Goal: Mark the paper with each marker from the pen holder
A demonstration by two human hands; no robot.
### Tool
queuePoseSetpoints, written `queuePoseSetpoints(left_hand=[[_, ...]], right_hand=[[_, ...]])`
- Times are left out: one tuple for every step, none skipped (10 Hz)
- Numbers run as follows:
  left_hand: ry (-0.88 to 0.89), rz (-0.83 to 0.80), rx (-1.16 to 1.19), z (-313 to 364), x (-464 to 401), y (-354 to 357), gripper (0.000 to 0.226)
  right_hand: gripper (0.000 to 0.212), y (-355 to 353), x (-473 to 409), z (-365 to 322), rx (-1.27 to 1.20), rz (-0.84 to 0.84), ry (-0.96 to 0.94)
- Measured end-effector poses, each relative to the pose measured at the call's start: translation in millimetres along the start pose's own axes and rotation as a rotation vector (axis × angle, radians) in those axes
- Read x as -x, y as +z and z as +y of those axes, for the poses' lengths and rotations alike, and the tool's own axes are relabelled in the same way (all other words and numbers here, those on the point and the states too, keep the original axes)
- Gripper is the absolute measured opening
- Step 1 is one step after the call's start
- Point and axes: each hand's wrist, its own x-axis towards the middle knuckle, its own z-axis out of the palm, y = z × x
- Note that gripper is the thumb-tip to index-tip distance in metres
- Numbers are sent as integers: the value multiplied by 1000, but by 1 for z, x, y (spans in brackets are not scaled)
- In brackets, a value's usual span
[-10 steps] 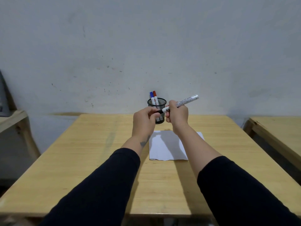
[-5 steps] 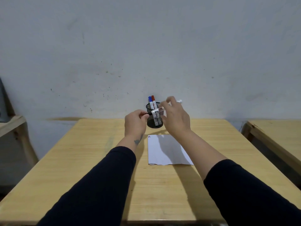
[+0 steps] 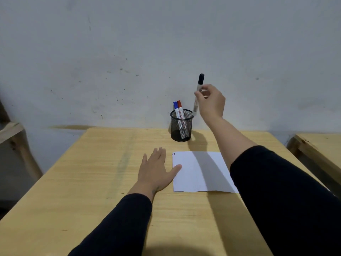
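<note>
- Where both hands were together on the black marker [image 3: 198,93] half a second ago, in front of the pen holder [image 3: 181,125], they are now well apart.
- Black marker: capped, upright, cap end up, lower end just above the holder's right rim. Judged: it is going back in, so its turn is done.
- Paper [image 3: 198,172]: small dark marks at its far left corner; rest blank or in shadow.
- Blue marker [image 3: 176,109] and red marker [image 3: 180,109] stand side by side in the mesh holder, near the far edge of the tabletop [image 3: 110,172]. Judged: both not yet used, so about a third along.
- Right hand [image 3: 210,102]: raised, fingers pinched on the black marker's barrel, other fingers loosely curled.
- Left hand [image 3: 156,169]: spread flat, palm down on the tabletop, empty; thumb tip rests on the paper's left edge, pinning it.
</note>
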Motion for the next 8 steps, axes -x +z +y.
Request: queuePoseSetpoints(left_hand=[[2, 6, -65, -2, -4, 2, 89], [-6, 24, -64, -2, -5, 3, 90], [-14, 31, -63, -3, -6, 4, 90], [-16, 33, -62, -2, -7, 4, 90], [-24, 24, -76, -1, -7, 4, 90], [-28, 23, -76, -1, -7, 4, 90], [-26, 18, -57, 0, -6, 3, 90], [-20, 32, -54, 1, -5, 1, 90]], right_hand=[[23, 17, -18, 6, 18, -29, 41], [29, 37, -27, 24, 174, -137, 71], [28, 52, -27, 43, 386, -178, 116], [28, 59, -24, 51, 514, -214, 153], [33, 64, -24, 51, 583, -223, 135], [34, 61, -23, 47, 587, -217, 141], [34, 51, -23, 41, 514, -206, 147], [37, 37, -19, 34, 458, -188, 116]])
